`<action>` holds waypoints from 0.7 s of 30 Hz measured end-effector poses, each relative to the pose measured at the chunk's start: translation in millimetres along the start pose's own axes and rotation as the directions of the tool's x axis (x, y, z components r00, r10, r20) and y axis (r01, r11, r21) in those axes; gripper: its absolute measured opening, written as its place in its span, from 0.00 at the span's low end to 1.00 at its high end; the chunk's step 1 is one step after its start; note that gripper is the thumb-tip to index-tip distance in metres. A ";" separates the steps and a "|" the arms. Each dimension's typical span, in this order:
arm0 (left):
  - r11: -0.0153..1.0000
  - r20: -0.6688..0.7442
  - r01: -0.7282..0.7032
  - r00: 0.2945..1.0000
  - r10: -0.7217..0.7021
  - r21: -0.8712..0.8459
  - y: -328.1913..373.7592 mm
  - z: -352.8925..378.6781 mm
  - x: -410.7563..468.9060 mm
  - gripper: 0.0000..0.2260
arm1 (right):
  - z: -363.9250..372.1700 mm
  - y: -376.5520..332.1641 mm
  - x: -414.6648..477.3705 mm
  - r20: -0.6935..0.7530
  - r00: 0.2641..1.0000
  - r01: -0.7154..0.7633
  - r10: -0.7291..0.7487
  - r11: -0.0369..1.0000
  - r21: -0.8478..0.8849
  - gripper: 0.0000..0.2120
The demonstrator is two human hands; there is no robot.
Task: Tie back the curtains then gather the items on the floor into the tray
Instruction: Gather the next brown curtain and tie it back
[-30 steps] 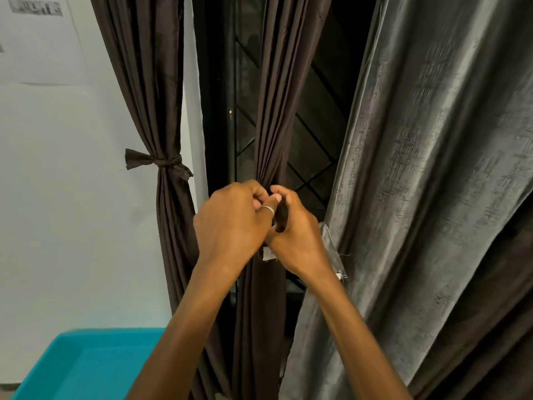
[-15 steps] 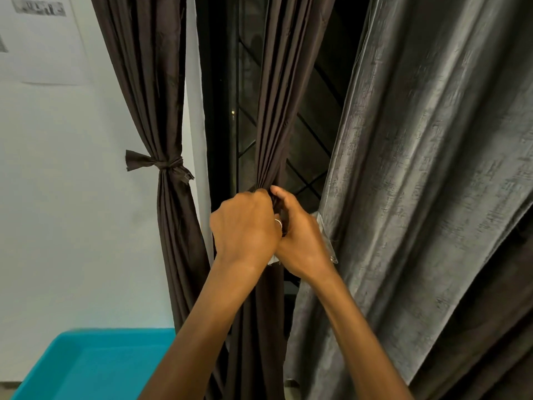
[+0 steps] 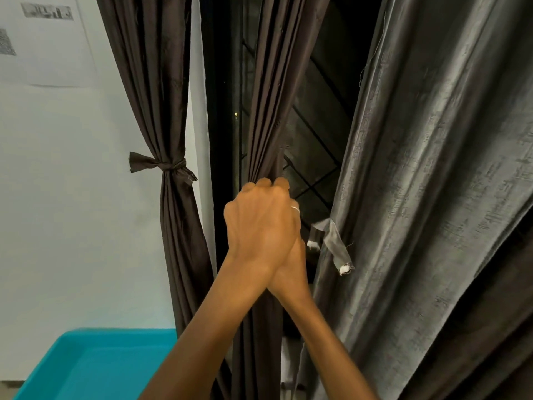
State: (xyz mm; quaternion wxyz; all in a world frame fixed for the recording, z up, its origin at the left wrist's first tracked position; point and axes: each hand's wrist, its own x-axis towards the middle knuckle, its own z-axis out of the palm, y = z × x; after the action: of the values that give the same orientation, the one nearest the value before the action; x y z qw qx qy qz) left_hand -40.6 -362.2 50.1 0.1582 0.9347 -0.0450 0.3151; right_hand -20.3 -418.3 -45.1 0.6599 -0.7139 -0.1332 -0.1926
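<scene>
The left hand (image 3: 259,226) curls round the gathered dark brown fabric curtain (image 3: 268,111), which hangs vertically, and hides the right hand (image 3: 291,264), whose grip cannot be determined; the loose grey fabric tie strip (image 3: 331,241) projects just beside both, rightward.

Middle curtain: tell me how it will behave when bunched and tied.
Probably floppy: the middle curtain hangs in soft pleats and bunches narrow in the left hand. Likely light: the left curtain cinches small under a thin tie. May slip: slight sheen.
</scene>
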 end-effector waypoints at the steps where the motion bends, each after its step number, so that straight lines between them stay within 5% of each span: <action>1: 1.000 -0.005 -0.029 1.000 0.029 0.007 -3.9 -0.4 2.5 0.13 | -0.9 -0.2 0.0 0.017 1.000 0.004 -0.004 1.000 -0.022 0.06; 8: 0.981 0.224 -0.015 0.973 0.060 -0.195 -49.3 7.9 24.1 0.10 | -16.9 -12.0 1.1 0.051 0.997 0.071 -0.066 0.991 -0.114 0.12; 11: 0.971 0.239 -0.045 0.965 0.103 -0.235 -69.4 9.3 26.8 0.09 | -30.8 -16.3 7.6 0.063 0.995 0.093 -0.078 0.952 -0.291 0.15; 16: 0.967 0.209 -0.147 0.959 0.190 -0.206 -79.6 11.4 21.9 0.08 | -48.8 -30.4 25.2 0.211 0.967 0.250 -0.143 0.692 -0.677 0.10; 21: 0.899 0.222 -0.137 0.943 0.247 -0.416 -84.9 18.0 18.2 0.05 | -54.7 -59.6 35.7 0.299 0.905 0.418 -0.303 0.502 -0.757 0.06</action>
State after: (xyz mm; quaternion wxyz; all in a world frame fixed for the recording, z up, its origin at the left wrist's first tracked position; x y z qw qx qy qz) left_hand -0.2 -287.4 24.9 0.3035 0.9083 -0.2214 0.1840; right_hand -20.4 -469.3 27.1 0.1984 -0.9006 -0.2187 -0.3191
